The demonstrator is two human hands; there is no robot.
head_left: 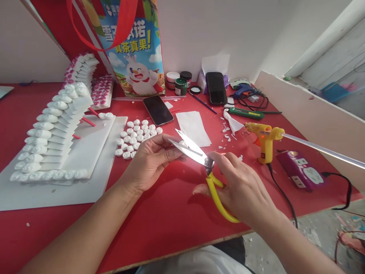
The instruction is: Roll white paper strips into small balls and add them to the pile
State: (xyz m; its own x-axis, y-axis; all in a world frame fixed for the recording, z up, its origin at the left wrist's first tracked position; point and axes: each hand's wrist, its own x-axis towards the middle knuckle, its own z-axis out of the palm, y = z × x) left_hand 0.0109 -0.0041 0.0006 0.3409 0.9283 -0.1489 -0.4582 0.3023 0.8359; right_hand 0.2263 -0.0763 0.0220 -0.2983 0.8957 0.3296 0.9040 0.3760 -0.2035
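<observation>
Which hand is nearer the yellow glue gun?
Right. The right hand, holding the scissors, is left of the glue gun; the left hand is farther left, near the small white roses.

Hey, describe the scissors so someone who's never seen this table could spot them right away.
At the front of the red table, find the right hand. It holds the scissors, blades spread toward the left hand. Shiny blades set them apart from the yellow glue gun, which has a long clear stick.
</observation>
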